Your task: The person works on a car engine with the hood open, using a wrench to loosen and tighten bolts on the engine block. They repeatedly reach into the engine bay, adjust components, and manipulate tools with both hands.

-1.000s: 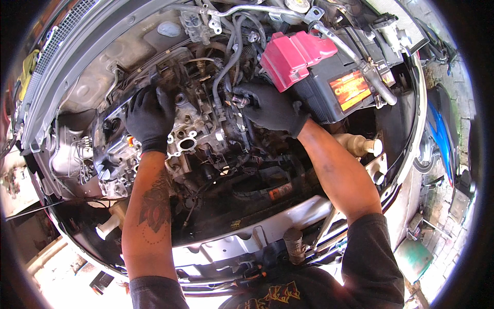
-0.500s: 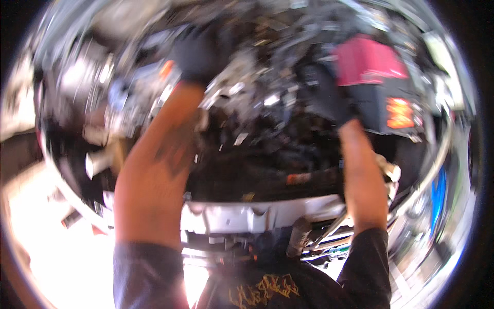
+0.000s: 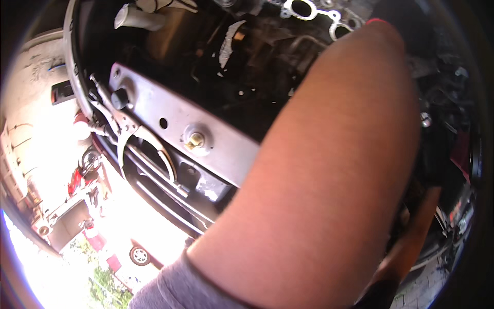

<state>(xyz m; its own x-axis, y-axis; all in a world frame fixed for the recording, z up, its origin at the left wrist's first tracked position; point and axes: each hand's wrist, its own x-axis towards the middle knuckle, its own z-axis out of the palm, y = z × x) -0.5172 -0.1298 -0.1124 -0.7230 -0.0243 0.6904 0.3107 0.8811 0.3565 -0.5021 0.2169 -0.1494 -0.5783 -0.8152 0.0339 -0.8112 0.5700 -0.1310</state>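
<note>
My left hand (image 3: 401,26), in a black glove with a red-edged cuff, is at the top right of the head view beside a metal flange with oval openings (image 3: 301,9). Its fingers are hidden in shadow at the picture's edge, so its grip is unclear. My left forearm covers much of the right half. My right forearm shows behind it at the lower right; my right hand is hidden. Left of my arm runs a silver crossmember (image 3: 221,157) with a brass-coloured fitting (image 3: 195,140), a black round knob (image 3: 119,99) and a pair of pliers-like metal tools or brackets (image 3: 126,135) alongside.
The dark engine bay (image 3: 257,77) fills the upper middle, with a pale cylindrical part (image 3: 135,18) at top left. Outside the car's front edge are a bright floor, a loose wheel (image 3: 139,255), red items (image 3: 77,183), shelving and green foliage at lower left.
The view has swung sharply left and closer. My left forearm now fills the right half; the battery and red cover have mostly left view, and my right hand has become hidden.
</note>
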